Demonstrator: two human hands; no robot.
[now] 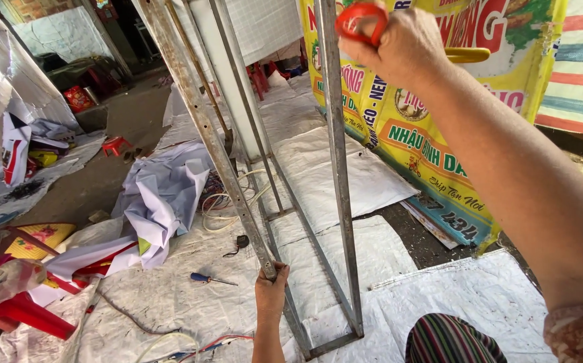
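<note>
Metal frame (337, 168) gripped by left hand (271, 290); right hand (399, 47) holds red-handled tool (359, 20).

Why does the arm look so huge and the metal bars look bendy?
In the head view, the right hand and its arm sit close to the wide lens, so they loom large; the metal frame fans outward from lens distortion; soft daylight, faint shadows; the left hand looks small and sharp.
</note>
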